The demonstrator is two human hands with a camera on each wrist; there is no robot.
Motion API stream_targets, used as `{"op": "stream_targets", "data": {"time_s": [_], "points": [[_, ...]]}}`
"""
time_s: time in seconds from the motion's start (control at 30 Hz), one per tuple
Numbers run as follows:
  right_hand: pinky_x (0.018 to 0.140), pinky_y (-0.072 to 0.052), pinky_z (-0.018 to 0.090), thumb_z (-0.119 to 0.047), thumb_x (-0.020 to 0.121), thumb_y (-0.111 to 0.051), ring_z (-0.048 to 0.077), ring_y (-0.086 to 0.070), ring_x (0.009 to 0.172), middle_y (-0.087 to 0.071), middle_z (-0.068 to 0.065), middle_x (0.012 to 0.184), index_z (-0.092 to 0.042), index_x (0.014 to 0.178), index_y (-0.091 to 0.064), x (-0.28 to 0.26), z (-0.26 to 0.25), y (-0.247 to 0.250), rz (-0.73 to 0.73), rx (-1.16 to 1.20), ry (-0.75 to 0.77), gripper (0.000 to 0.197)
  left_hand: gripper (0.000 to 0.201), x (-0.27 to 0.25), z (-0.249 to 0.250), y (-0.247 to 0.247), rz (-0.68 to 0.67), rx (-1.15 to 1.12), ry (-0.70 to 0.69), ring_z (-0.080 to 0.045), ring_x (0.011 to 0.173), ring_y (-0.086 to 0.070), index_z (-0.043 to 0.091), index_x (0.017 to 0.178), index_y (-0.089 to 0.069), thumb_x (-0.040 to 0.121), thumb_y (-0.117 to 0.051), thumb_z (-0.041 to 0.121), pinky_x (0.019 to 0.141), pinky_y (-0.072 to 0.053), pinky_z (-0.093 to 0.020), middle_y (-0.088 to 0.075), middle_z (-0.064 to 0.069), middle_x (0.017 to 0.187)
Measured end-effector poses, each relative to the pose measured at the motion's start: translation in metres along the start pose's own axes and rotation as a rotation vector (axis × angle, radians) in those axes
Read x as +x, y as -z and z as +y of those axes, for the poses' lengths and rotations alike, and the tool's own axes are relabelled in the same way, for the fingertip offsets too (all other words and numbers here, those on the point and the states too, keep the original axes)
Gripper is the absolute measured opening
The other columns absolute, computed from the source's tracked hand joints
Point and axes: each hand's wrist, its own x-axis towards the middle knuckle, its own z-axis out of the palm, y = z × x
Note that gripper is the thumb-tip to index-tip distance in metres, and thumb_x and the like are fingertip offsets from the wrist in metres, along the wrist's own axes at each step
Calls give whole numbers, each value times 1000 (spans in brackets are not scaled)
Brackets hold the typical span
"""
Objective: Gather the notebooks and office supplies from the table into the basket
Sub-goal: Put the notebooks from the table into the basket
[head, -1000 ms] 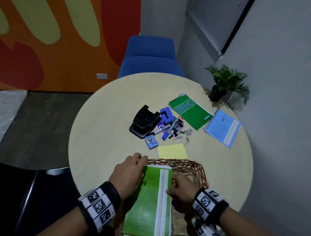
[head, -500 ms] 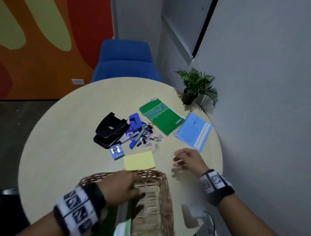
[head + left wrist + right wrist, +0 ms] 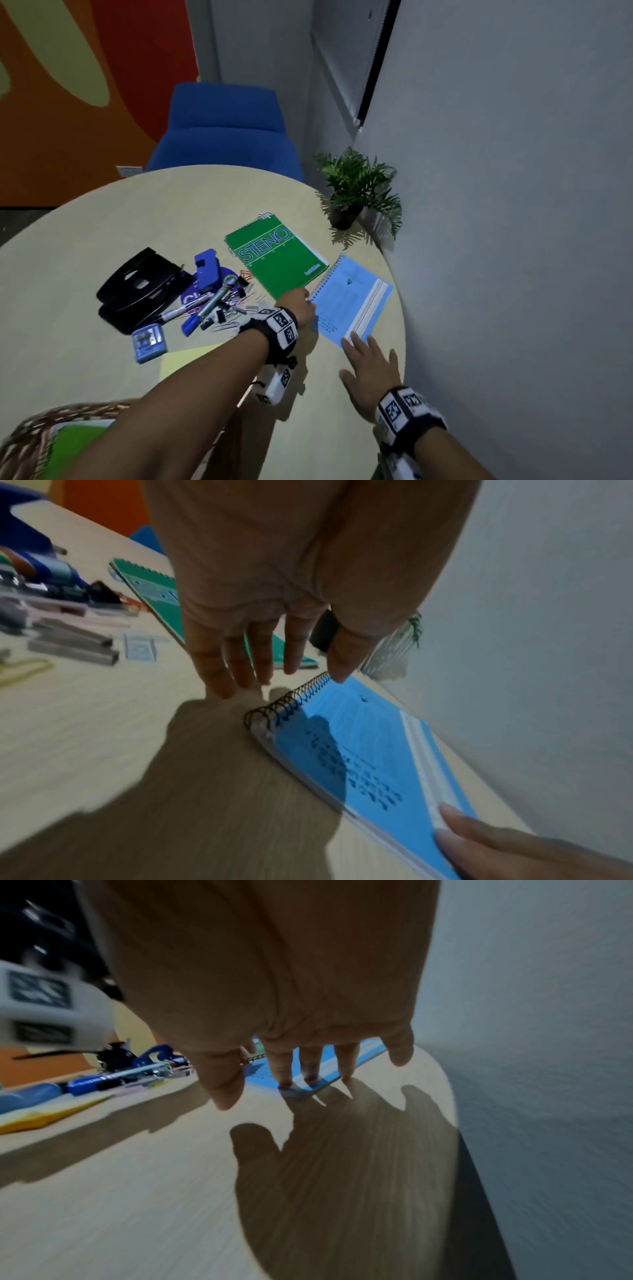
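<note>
Blue notebook lies flat on the table, near the edge closest to the wall, just right of the green steno pad. Both hands are converging on it. Left hand sits at its spiral-bound long edge, fingers straight and slightly spread, tips just above the table beside the coil; contact with the coil can't be confirmed. Right hand is at the near corner, fingers extended and fanned, tips touching or just on the cover corner; nothing is pinched yet. Key relation: the notebook's long axis runs diagonally away from the person, spiral edge toward the left hand, white-striped free edge toward the wall, near corner at the right hand. Both hands are about equally close, each on its own side, so a two-handed lift looks likely. The basket is well back from the notebook toward the person, with a green book already inside. Pens, clips, a hole punch are left of the steno pad, not yet gathered.
</note>
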Motion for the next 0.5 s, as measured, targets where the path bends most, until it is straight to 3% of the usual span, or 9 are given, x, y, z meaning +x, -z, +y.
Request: {"op": "stream_targets", "data": {"time_s": [0.1,0.17,0.23,0.3,0.33,0.37,0.43,0.47,0.5], "points": [[119,-1,52,-52,95,-30,16,7,148,11,-18,159,-40,149,1,-31,8,-13,-90,93,53,63,37,9,4,-20,36,128,14,-34,110,-57,1,118,-53,92,-53,27,91,-50,-41,-56,-19,125],[120,-4,47,-50,94,-38,11,5,147,4,-23,157,-41,149,-6,-49,14,-22,-118,200,91,63,37,8,8,-35,22,149,40,-34,108,-57,1,117,-50,91,-54,27,87,-49,-40,-53,-19,121],[119,-16,34,-39,94,-51,6,-13,144,-22,-23,149,-38,143,-31,-56,19,-30,-25,554,90,53,29,2,12,-47,-17,107,83,-31,102,-59,2,110,-51,92,-56,23,85,-49,-38,-55,-17,113],[106,-39,29,-17,91,-60,12,-46,129,-55,-9,128,-32,125,-51,-54,24,-32,171,1033,-90,38,18,-6,16,-52,-80,35,90,-27,85,-60,3,92,-54,94,-54,20,78,-47,-35,-57,-14,95],[94,-46,28,-8,90,-60,18,-55,117,-60,-1,116,-24,124,-53,-51,27,-33,254,1216,-218,38,19,-12,17,-53,-114,-25,91,-29,88,-60,1,95,-55,94,-52,21,79,-47,-34,-58,-13,97],[85,-47,27,-2,89,-59,21,-56,109,-57,5,112,-15,129,-51,-46,29,-33,280,1377,-331,42,27,-16,16,-54,-143,-97,59,-31,100,-60,0,109,-55,95,-51,22,87,-48,-36,-60,-14,111],[75,-49,28,-1,92,-55,21,-55,99,-47,8,112,-6,138,-38,-39,30,-31,196,1634,-435,50,42,-39,18,-49,-201,-263,-26,-31,117,-54,4,131,-46,95,-51,25,97,-44,-36,-53,-15,134],[70,-51,27,-2,94,-50,19,-59,89,-48,9,108,-4,141,-33,-40,30,-27,150,1709,-442,51,43,-54,20,-44,-221,-323,-83,-29,115,-55,6,132,-45,95,-51,25,97,-43,-35,-52,-15,135],[63,-52,25,-2,95,-47,16,-60,77,-50,10,100,-2,137,-38,-42,32,-20,109,1743,-410,43,38,-66,24,-41,-233,-379,-159,-27,110,-56,7,128,-48,94,-52,24,96,-43,-35,-55,-15,131]]}}
